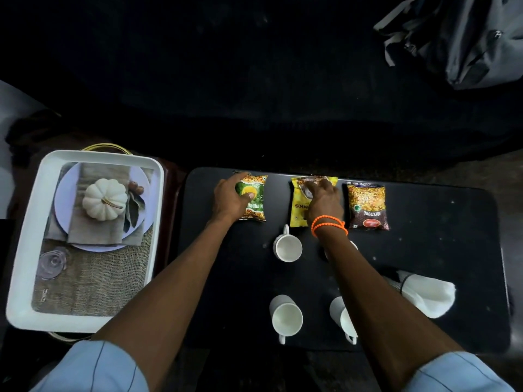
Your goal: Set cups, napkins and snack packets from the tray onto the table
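Hidden bits: right forearm covers most of one cup (353,246) at frame centre-right, only a sliver of rim shows; also clips the lower right cup (341,316). Yellow packet (300,205) half under the right hand (324,200), print mostly unreadable. Top of frame is near black; a grey bag (464,38) sits upper right, cut by the edge.

Three packets in a row along the far edge of the black table (438,250), long axes running top-to-bottom in frame, print upside down to the camera. Green packet (254,199) left, yellow middle, maroon packet (368,206) right, untouched.

Left hand (230,198) grip: fingers and thumb curled around the green packet's left side. Right hand grip: fingers bent onto the yellow packet's top; pinching or just pressing, cannot tell.

Two fully visible cups (287,247) (285,316), handles pointing up-frame and down-frame. Napkin (424,295) lower right. White tray (22,250) at left, off the table.
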Action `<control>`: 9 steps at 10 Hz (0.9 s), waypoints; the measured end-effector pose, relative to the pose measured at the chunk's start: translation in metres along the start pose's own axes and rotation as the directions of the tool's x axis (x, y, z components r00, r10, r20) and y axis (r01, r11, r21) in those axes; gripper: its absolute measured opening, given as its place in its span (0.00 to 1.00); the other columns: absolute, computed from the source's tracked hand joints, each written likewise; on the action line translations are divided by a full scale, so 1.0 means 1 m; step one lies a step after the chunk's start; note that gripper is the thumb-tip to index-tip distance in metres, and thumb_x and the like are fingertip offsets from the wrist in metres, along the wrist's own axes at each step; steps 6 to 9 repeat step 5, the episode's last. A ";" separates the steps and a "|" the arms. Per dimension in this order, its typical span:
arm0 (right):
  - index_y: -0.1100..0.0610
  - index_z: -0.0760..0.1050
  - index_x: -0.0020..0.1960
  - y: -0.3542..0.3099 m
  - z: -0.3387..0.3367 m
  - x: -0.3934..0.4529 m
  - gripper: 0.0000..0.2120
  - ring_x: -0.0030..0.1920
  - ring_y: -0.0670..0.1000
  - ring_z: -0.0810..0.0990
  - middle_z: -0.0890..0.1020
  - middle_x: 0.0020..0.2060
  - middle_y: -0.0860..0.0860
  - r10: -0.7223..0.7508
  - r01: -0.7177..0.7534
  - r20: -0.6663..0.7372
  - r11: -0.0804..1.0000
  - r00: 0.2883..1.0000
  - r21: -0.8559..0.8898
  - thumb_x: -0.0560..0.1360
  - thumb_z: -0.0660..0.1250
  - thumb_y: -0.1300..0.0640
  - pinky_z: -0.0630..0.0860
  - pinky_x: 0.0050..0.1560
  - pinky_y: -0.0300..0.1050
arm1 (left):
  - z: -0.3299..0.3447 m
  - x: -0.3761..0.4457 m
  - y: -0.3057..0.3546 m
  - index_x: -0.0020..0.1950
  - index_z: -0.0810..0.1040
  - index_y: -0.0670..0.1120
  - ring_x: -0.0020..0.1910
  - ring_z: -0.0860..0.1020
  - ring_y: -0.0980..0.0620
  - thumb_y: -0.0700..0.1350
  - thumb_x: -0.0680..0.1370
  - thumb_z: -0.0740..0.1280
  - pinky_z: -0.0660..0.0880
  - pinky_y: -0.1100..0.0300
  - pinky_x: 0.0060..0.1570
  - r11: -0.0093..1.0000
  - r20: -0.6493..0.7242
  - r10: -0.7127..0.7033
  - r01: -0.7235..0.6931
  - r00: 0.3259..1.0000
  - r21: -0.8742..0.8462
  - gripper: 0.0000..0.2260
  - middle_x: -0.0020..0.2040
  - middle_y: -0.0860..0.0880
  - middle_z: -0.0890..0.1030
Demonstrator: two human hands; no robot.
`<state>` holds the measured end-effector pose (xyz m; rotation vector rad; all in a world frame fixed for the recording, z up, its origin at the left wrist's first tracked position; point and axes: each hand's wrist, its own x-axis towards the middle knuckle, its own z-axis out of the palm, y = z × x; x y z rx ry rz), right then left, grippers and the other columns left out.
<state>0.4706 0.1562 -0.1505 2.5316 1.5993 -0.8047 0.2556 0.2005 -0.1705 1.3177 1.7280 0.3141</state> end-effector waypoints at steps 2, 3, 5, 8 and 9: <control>0.48 0.69 0.75 0.002 -0.007 0.002 0.33 0.77 0.61 0.59 0.63 0.78 0.56 -0.009 0.010 0.035 1.000 0.999 -0.018 0.73 0.70 0.69 0.73 0.67 0.66 | -0.002 0.000 -0.002 0.75 0.76 0.52 0.66 0.77 0.39 0.43 0.76 0.76 0.76 0.45 0.69 1.000 0.015 0.008 -0.008 1.000 0.013 0.28 0.66 0.40 0.75; 0.49 0.68 0.76 0.007 -0.010 0.002 0.36 0.78 0.61 0.60 0.64 0.78 0.56 -0.029 0.031 0.025 0.997 0.999 -0.071 0.71 0.78 0.56 0.72 0.69 0.63 | 0.000 0.002 -0.008 0.75 0.75 0.52 0.66 0.76 0.40 0.45 0.76 0.77 0.75 0.50 0.68 0.999 -0.005 0.020 -0.020 1.000 -0.027 0.29 0.66 0.41 0.74; 0.49 0.56 0.81 0.000 -0.018 -0.007 0.38 0.80 0.60 0.57 0.58 0.80 0.56 -0.125 0.107 -0.149 0.987 0.981 -0.121 0.77 0.67 0.39 0.67 0.72 0.65 | -0.012 -0.005 0.011 0.82 0.63 0.51 0.77 0.66 0.45 0.60 0.79 0.70 0.66 0.57 0.66 0.993 -0.124 0.112 -0.116 0.986 -0.026 0.34 0.79 0.46 0.64; 0.49 0.56 0.81 0.000 -0.018 -0.007 0.38 0.80 0.60 0.57 0.58 0.80 0.56 -0.125 0.107 -0.149 0.987 0.981 -0.121 0.77 0.67 0.39 0.67 0.72 0.65 | -0.012 -0.005 0.011 0.82 0.63 0.51 0.77 0.66 0.45 0.60 0.79 0.70 0.66 0.57 0.66 0.993 -0.124 0.112 -0.116 0.986 -0.026 0.34 0.79 0.46 0.64; 0.49 0.56 0.81 0.000 -0.018 -0.007 0.38 0.80 0.60 0.57 0.58 0.80 0.56 -0.125 0.107 -0.149 0.987 0.981 -0.121 0.77 0.67 0.39 0.67 0.72 0.65 | -0.012 -0.005 0.011 0.82 0.63 0.51 0.77 0.66 0.45 0.60 0.79 0.70 0.66 0.57 0.66 0.993 -0.124 0.112 -0.116 0.986 -0.026 0.34 0.79 0.46 0.64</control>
